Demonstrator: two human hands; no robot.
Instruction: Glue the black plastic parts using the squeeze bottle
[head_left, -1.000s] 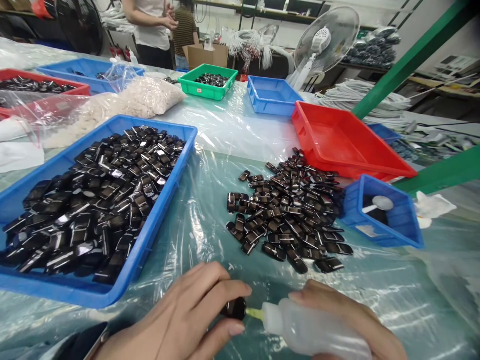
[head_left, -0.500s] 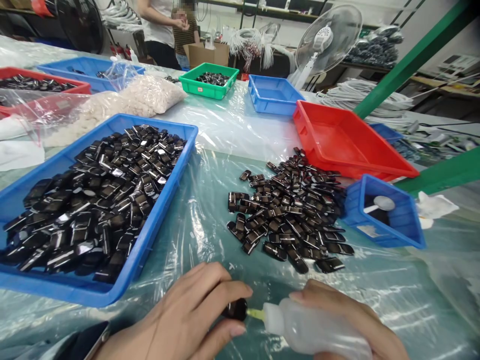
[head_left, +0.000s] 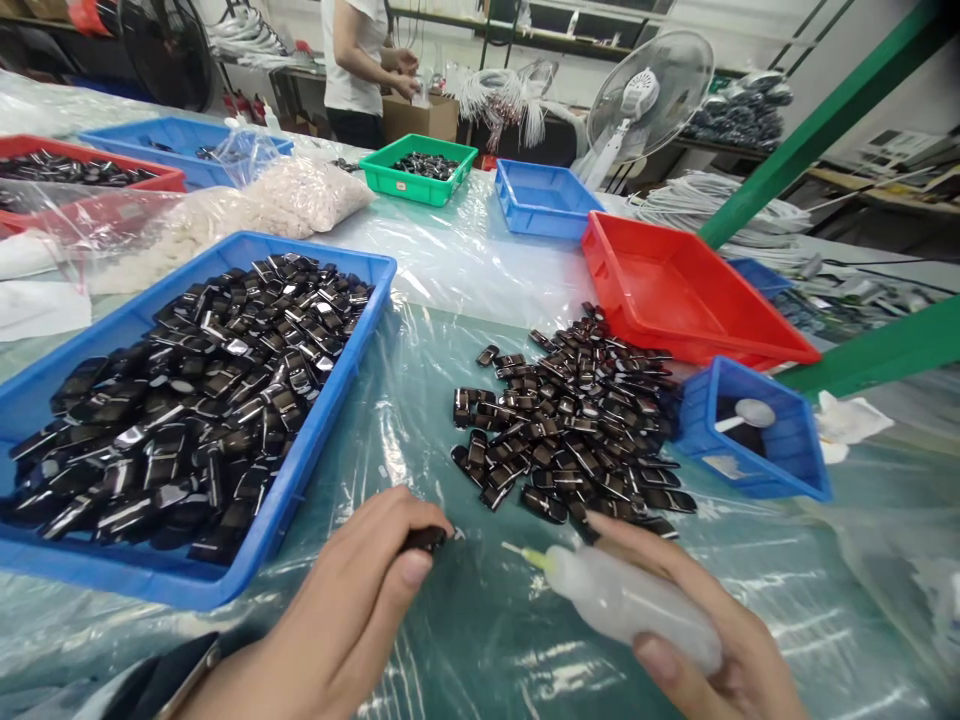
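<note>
My left hand (head_left: 349,590) is closed on a small glossy black plastic piece (head_left: 425,541), which is mostly hidden behind the fingers. A clear squeeze bottle (head_left: 630,595) with a yellow-green needle tip lies in the grip of my right hand (head_left: 739,635). The needle points left toward the held piece, with a gap between them. Just beyond both hands spreads a loose pile of similar black pieces (head_left: 570,420). To the left, a large blue tray (head_left: 319,440) holds many more of them.
A small blue bin (head_left: 780,450) with a white scoop-like item stands right of the pile, beside a red tray (head_left: 697,290). Farther back are a green tray (head_left: 405,187), another blue tray (head_left: 547,205) and a bag of pale pieces (head_left: 307,195). Green posts (head_left: 810,140) flank the right. A person (head_left: 356,70) stands behind.
The bottle's needle has drawn away from the black piece. My left hand has shifted up and left with the piece. The person behind has moved right.
</note>
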